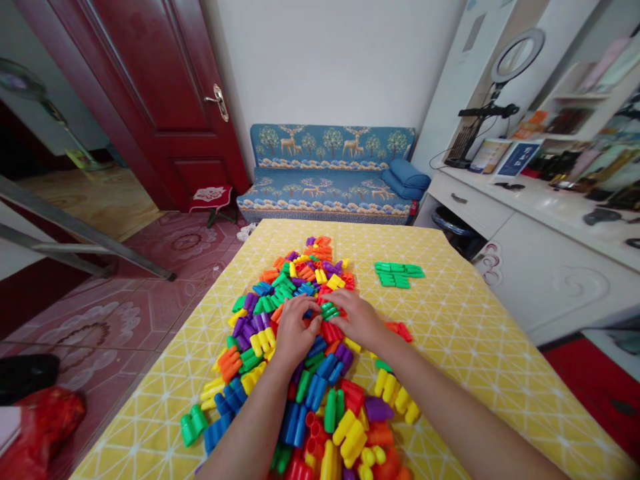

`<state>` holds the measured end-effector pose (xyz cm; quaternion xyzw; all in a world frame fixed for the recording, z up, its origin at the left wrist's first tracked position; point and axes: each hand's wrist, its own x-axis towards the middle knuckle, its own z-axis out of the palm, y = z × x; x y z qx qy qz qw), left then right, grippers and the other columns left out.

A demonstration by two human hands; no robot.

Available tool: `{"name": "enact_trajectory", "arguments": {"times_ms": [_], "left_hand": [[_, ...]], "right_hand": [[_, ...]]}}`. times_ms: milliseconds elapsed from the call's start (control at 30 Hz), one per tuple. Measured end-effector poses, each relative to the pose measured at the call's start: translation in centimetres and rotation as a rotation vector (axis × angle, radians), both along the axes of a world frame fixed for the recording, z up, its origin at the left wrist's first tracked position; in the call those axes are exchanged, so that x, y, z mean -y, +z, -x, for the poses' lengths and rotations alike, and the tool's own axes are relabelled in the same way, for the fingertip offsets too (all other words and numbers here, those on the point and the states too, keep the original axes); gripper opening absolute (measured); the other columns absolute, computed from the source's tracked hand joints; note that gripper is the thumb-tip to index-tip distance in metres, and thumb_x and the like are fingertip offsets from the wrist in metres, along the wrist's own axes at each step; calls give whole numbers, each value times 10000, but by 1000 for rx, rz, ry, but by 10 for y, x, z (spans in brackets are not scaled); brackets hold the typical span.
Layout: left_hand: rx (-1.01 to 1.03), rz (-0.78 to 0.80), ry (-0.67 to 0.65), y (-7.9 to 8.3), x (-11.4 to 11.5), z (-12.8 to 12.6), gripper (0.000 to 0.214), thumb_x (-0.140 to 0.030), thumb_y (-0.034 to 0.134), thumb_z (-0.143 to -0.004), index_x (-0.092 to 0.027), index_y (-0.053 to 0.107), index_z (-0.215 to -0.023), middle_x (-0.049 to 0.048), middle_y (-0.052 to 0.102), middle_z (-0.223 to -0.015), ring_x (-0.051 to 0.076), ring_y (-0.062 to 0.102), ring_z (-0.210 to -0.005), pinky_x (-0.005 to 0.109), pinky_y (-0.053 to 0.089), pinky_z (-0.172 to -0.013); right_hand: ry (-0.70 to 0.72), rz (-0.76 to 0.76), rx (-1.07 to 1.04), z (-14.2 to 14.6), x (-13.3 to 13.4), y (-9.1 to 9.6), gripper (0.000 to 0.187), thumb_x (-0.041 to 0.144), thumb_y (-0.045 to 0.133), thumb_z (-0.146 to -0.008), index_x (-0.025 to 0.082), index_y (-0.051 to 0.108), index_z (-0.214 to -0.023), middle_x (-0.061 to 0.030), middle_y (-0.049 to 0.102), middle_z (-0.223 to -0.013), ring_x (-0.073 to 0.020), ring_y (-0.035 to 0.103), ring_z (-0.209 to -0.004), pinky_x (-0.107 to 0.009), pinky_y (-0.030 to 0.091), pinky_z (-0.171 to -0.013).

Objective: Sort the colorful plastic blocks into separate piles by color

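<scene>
My right hand [357, 320] comes in from the right, its thumb and fingers closed round a green plastic building block [329, 311] made of joined rounded tubes. Close beside it, my left hand [295, 331] has its fingers curled and its thumb near the index finger. Whatever those left fingers hold, if anything, is hidden. Both hands are over a long heap of mixed blocks, including blue [316, 392], yellow [351, 437], purple [379, 408] and orange [230, 363] ones. Apart from the heap, on the right, lies a flat group of green blocks [399, 274] placed side by side.
A yellow patterned cloth [465, 347] covers the table. Behind it stands a blue sofa [330, 180] with deer on its cover. A white cabinet [560, 267] with a ring light [517, 57] is at the right. A small stool [213, 198] and a metal ladder [85, 233] are at the left.
</scene>
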<state>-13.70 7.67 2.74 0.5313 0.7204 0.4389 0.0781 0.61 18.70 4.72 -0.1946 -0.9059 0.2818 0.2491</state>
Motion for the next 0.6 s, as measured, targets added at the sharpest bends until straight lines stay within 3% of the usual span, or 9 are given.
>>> {"name": "enact_trajectory", "arguments": {"times_ms": [100,167,267,367,467,600], "left_hand": [[9,0,16,-2,0,0,245,-160,583,-753,-234,627,-982,33,659,-1139,247,541,-1178,529,208,-1149],[6,13,28,-2,0,-1,308,-165,577,-757,-230,621,-1054,52,643,-1173,251,535,-1189,525,211,-1150],[-7,25,29,-2,1,0,319,-176,576,-765,-228,637,-1074,64,640,-1176,260,515,-1210,532,220,-1147],[-9,24,13,0,1,0,287,-173,576,-771,-233,658,-1039,47,664,-1129,256,516,-1202,539,217,-1146],[-7,17,4,1,1,0,252,-179,575,-780,-239,671,-1005,31,678,-1111,254,517,-1197,542,219,-1144],[-14,10,-5,0,1,0,209,-207,579,-794,-246,684,-970,25,682,-1117,259,521,-1192,552,215,-1141]], "right_hand": [[-43,-15,36,11,14,1,359,99,607,-763,263,680,-1074,-46,675,-1041,-211,597,-1005,-357,465,-881],[-130,49,-36,5,7,-2,316,134,606,-768,253,671,-1054,-41,686,-1025,-204,612,-947,-361,475,-856],[-334,187,-202,-28,-28,-11,287,256,620,-761,220,631,-1046,-44,693,-973,-190,626,-837,-353,502,-779],[-578,239,-233,-83,-76,-27,293,368,642,-711,192,630,-945,-43,678,-819,-190,617,-717,-339,507,-670],[-784,124,-54,-138,-108,-44,274,406,613,-720,193,668,-883,-55,669,-778,-194,613,-679,-330,484,-630],[-907,-133,127,-174,-111,-60,430,508,620,-728,208,690,-1028,-92,654,-969,-175,575,-643,-314,435,-565]]}}
